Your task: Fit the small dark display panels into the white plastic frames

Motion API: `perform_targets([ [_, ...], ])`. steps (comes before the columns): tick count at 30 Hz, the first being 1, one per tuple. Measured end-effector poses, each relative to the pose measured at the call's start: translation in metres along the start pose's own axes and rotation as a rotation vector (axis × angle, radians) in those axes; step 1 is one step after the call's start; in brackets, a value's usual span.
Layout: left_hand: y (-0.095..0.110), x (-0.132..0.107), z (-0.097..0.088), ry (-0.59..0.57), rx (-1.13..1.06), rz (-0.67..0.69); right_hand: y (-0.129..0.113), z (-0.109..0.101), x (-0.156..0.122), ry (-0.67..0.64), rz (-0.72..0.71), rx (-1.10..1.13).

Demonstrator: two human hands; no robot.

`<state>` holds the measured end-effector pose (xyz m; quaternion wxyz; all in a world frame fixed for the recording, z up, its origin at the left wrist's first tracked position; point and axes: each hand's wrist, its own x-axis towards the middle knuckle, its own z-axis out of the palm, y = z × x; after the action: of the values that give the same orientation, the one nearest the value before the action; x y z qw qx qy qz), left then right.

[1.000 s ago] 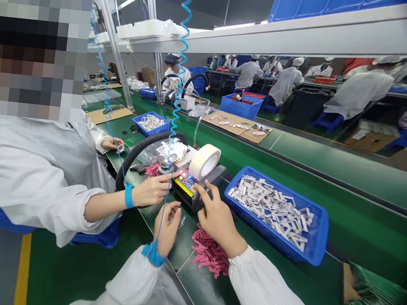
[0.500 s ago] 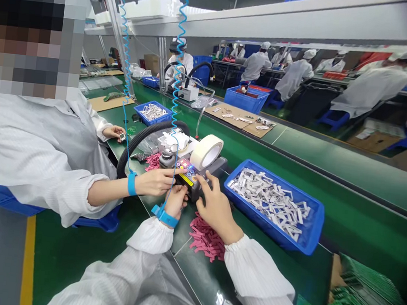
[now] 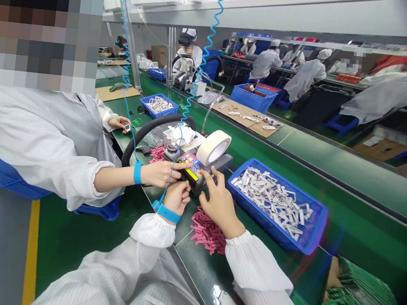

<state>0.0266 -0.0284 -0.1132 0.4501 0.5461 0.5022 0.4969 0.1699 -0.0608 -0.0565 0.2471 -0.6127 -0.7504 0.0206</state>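
A long factory hall stretches away ahead, with people in white smocks and caps at further lines. On the green surface, a seated co-worker reaches in beyond the left grip, forefinger of one hand stretched out over the machine. To the right of the right grip sits a blue plastic crate heaped with white die-cut pieces. Just below that grip lies a loose pile of pink strips.

Directly beyond both grips stands an electronic tape dispenser with a coloured keypad, a cream roll of masking tape upright at its back. The dispenser looks stiff and fairly heavy, likely to stay put under light presses; it would be best lifted by its base, not by the roll, which probably turns freely. The tape itself should be light and tacky.

The right grip is relaxed, with bent fingers resting on the dispenser's near edge and clasping nothing. The left grip is curled against the same edge; whether it pinches anything is hidden.
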Motion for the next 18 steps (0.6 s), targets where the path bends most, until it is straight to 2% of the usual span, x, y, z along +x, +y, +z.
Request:
perform_targets([
  [2,-0.003,-0.017,-0.006,-0.079,0.078,-0.031,0.001,0.000,0.000,0.006,-0.002,0.005],
  [4,-0.008,-0.030,-0.021,-0.114,0.192,-0.038,0.003,0.001,0.000,0.009,-0.002,0.012],
  [8,-0.016,-0.033,-0.047,-0.137,0.464,-0.072,0.005,0.003,0.000,0.014,0.005,0.029],
  [13,-0.014,-0.022,-0.047,-0.159,0.771,-0.120,0.004,0.002,-0.001,0.019,0.011,0.035],
  [18,-0.011,-0.024,-0.047,-0.165,0.952,-0.140,0.002,0.000,0.000,-0.003,0.003,0.016],
])
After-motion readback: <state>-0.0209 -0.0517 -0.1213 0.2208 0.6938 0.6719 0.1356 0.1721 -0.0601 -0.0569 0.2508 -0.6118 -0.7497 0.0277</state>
